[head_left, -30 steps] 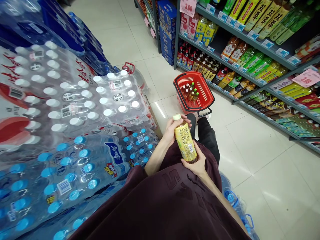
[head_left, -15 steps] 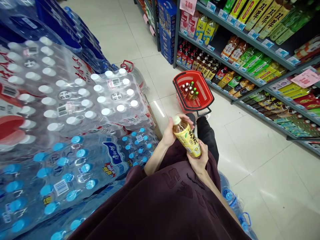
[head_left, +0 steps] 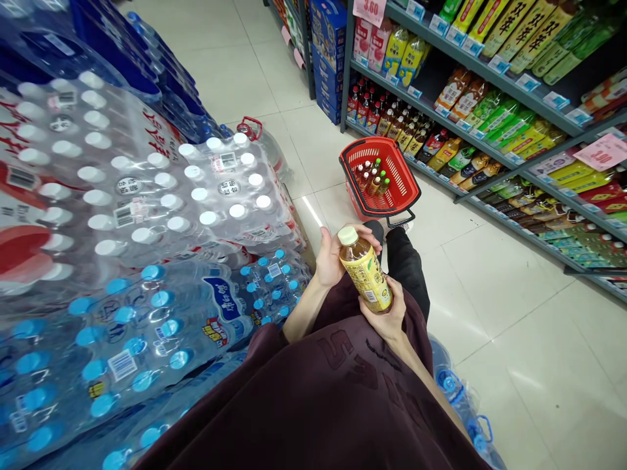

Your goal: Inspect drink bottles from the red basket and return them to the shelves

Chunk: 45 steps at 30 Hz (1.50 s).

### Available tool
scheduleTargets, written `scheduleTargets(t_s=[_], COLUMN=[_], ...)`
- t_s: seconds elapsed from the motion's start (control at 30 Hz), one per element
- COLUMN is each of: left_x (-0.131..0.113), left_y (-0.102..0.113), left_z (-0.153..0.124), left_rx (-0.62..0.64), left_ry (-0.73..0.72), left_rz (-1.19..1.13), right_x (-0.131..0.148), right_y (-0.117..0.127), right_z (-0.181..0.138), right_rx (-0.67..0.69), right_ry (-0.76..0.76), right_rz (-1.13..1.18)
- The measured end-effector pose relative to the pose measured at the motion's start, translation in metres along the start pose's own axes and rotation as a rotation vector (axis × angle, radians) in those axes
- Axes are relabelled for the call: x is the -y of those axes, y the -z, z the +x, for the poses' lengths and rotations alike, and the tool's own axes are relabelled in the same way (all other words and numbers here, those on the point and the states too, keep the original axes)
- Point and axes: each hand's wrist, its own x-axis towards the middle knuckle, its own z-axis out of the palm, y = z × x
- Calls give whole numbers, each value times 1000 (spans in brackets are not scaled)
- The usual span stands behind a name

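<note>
A drink bottle (head_left: pixel 364 271) with a pale cap and a yellow label lies tilted in front of my body, its cap end pointing away from me. My right hand (head_left: pixel 389 312) is wrapped round its lower end. Behind its neck, my left hand (head_left: pixel 332 258) cradles the upper part; the thumb stands up off the bottle and the fingertips show on the far side. Beyond my hands, a red shopping basket (head_left: pixel 406 163) is on the floor with several small bottles (head_left: pixel 373 177) in it, with white and green caps.
On the left, shrink-wrapped water packs (head_left: pixel 147 313) with blue caps and white-capped packs (head_left: pixel 161 183) are stacked high. A drinks shelf (head_left: pixel 470 137) runs along the right. My leg (head_left: pixel 406 267) is close to the basket. Large water jugs (head_left: pixel 453 388) stand at my right side.
The bottle has turned about its length, so the large characters have rolled away and the small print and barcode face me. My left thumb has lifted off it.
</note>
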Motion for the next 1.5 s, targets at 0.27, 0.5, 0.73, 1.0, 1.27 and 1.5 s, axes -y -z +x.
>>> scheduleTargets(t_s=[0.27,0.5,0.73,1.0,1.27,1.5], left_x=[2,-1,-3,-6,-3,2], left_y=[1,0,0,-4,-1,7], left_z=[0,0,-1,0,0,1], left_rx=[31,17,-33,-46,-22,13], left_ry=[-62,-31,-2,30,3,-30], left_rz=[-27,-86,-61,-49,-37,-23], right_x=[6,2,4,4,6,18], right_y=[3,8,12,9,9,8], right_z=[1,-8,-7,-9,-8,0], right_rx=[20,29,50,40,37,118], right_ry=[32,103,177,118,94,-134], right_rz=[-47,-168,-221,-200,-174,85])
